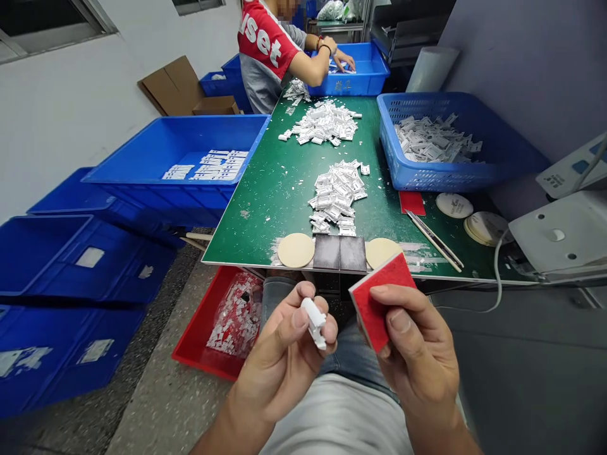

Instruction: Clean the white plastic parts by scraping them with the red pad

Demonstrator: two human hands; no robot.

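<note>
My left hand point(289, 351) is closed, pinching a small white plastic part point(315, 321) between thumb and fingers, held over my lap below the table edge. My right hand point(417, 354) grips a red block point(379, 296) with a pale edge, held just right of the white part. The two hands are close together but apart. On the green table point(270, 196) in front lies a pile of the same white parts point(337, 193), with a larger pile point(323, 121) farther back.
A blue basket point(502, 155) of white parts stands at the table's right. Blue crates point(142, 164) sit on the left, a red tray point(199, 335) of scraps on the floor. Two tan discs point(296, 250) and a dark pad point(339, 253) lie at the front edge. Another person point(270, 50) works at the far end.
</note>
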